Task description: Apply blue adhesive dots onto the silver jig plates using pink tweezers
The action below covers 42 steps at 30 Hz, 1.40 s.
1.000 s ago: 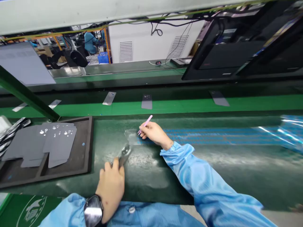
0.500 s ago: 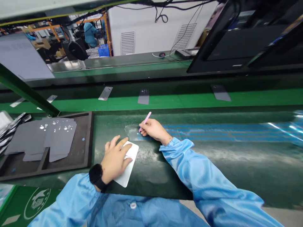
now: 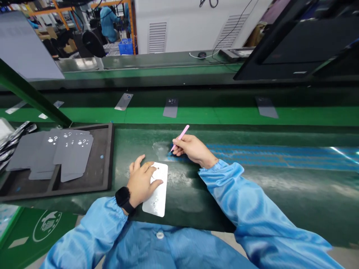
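My right hand (image 3: 195, 149) pinches pink tweezers (image 3: 182, 135). Their tip points down at the left end of a clear film strip (image 3: 252, 158) dotted with blue pieces; whether the tip grips a piece is too small to tell. My left hand (image 3: 140, 186), with a black watch on the wrist, lies over the left side of a white phone-back-shaped panel (image 3: 158, 196). Its fingers are spread, thumb and fingertips resting on the panel's surface. The panel lies flat on the green bench, with small holes near its top and part of it hidden under the hand.
Left of my hands is a dark divided tray (image 3: 98, 170) holding several grey phone-back panels (image 3: 77, 155). Beyond the bench, more panels lie on a green belt (image 3: 213, 115), among them a grey one (image 3: 170, 108). A green post (image 3: 33, 95) slants at left; a monitor (image 3: 294, 48) overhangs the right.
The view has tilted down and shifted left. The white panel stands slightly straighter under my left hand, with more of its top showing. My right hand keeps the tweezers at the film's left end.
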Each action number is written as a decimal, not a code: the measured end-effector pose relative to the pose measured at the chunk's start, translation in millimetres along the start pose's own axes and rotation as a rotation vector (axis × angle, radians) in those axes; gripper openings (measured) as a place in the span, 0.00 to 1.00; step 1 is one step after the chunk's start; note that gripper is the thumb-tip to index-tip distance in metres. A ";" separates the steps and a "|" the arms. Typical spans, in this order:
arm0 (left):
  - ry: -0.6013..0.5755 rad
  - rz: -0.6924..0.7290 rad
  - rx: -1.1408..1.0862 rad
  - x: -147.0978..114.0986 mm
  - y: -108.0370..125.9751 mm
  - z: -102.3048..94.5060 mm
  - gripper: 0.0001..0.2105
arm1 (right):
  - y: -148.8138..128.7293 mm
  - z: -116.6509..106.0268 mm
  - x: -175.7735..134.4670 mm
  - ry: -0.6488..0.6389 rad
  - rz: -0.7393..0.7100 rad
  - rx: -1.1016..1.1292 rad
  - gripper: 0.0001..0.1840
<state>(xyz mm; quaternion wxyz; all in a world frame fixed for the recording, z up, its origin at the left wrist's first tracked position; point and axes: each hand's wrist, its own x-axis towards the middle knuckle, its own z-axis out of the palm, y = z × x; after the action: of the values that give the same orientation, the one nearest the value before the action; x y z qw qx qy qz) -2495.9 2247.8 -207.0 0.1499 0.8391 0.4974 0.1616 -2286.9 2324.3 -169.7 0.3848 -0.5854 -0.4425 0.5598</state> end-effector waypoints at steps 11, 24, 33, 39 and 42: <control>0.178 0.130 0.055 -5.2 -3.9 12.9 0.15 | 21.4 40.6 -47.8 0.031 0.092 -0.165 0.12; 0.236 0.192 0.064 -5.0 -5.2 14.1 0.14 | 23.2 40.9 -44.7 0.023 0.113 -0.226 0.12; 0.238 0.189 0.081 -5.1 -4.0 12.8 0.13 | 24.8 40.7 -43.5 0.030 0.092 -0.236 0.12; 0.233 0.173 0.089 -5.9 -3.6 13.7 0.13 | 25.5 39.8 -43.9 0.031 0.094 -0.220 0.12; 0.218 0.165 0.095 -6.3 -3.5 13.6 0.13 | 26.2 39.2 -43.8 0.037 0.102 -0.190 0.12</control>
<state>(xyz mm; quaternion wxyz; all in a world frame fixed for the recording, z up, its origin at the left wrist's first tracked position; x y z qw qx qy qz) -2495.8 2242.7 -221.5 0.0412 0.8606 0.4474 0.2399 -2322.8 2272.8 -183.8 0.3068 -0.6513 -0.4559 0.5233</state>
